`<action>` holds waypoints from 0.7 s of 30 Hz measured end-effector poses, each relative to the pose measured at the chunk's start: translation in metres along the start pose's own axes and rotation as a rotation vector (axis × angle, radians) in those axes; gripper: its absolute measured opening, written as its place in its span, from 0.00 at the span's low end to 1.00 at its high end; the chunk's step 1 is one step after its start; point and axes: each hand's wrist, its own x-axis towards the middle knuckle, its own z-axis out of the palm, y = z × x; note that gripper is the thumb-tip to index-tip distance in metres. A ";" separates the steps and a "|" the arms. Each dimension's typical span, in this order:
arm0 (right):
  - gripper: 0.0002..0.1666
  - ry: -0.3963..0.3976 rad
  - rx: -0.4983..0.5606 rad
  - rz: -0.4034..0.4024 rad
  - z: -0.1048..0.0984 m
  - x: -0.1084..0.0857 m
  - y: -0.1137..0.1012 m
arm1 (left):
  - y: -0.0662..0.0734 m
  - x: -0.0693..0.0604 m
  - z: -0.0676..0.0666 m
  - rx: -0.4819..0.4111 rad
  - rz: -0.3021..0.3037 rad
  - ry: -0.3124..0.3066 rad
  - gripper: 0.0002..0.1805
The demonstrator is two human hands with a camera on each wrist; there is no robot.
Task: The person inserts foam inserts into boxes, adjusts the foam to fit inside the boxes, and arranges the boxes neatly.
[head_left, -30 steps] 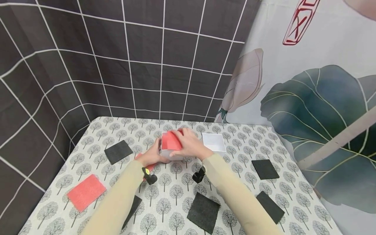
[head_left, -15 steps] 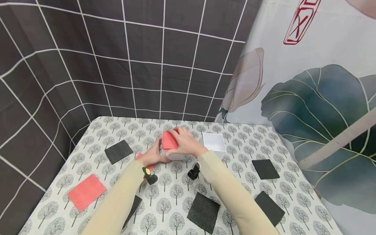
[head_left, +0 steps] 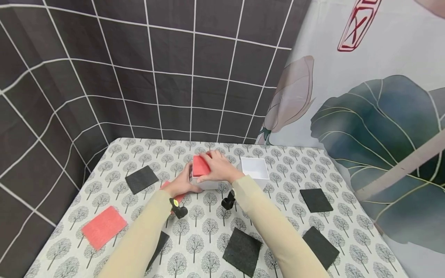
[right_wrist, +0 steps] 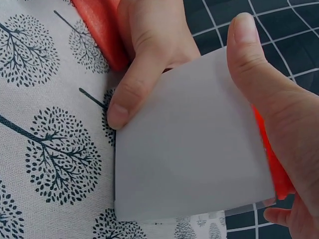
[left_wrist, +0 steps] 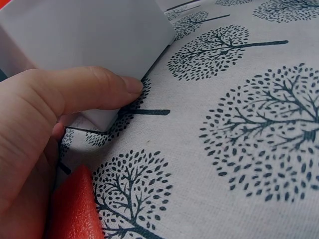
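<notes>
My left hand (head_left: 180, 183) grips a small white box (head_left: 208, 183) from its left side, and the left wrist view has the thumb lying along the box wall. A red foam sheet (head_left: 200, 166) fills the box's open top. My right hand (head_left: 221, 168) reaches over that top, holding the sheet with curled fingers, its thumb at the front rim. In the right wrist view some red stands above the rim beside the fingers; the sheet's lower part is hidden. Another red foam sheet (left_wrist: 76, 211) lies under or close beside my left hand.
A second white box (head_left: 255, 168) stands open to the right. Black sheets lie about the tree-print cloth (head_left: 194, 226), one (head_left: 141, 179) at the left and one (head_left: 242, 251) in front. Another red sheet (head_left: 104, 227) lies at the left.
My right hand has shifted slightly left over the box. The red sheet, curved up beneath the fingers earlier, now lies flatter and closer to the box opening. My left hand stays put.
</notes>
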 end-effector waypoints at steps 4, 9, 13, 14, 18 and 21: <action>0.62 -0.013 -0.011 0.012 0.003 0.002 0.001 | 0.001 0.000 0.000 0.014 0.001 0.007 0.67; 0.46 -0.020 0.015 0.018 0.006 0.003 0.001 | -0.001 0.000 0.000 -0.018 -0.004 -0.001 0.65; 0.38 -0.019 0.049 0.030 0.008 0.004 0.000 | 0.000 0.000 0.000 -0.046 -0.004 -0.007 0.64; 0.38 -0.017 0.057 0.033 0.008 0.004 -0.001 | 0.000 0.001 0.000 -0.052 -0.007 -0.007 0.64; 0.41 -0.021 0.079 0.046 0.009 0.004 -0.002 | 0.000 0.002 0.000 -0.059 -0.004 -0.015 0.65; 0.42 -0.024 0.089 0.064 0.009 0.005 -0.002 | -0.001 0.001 0.000 -0.051 0.009 -0.017 0.65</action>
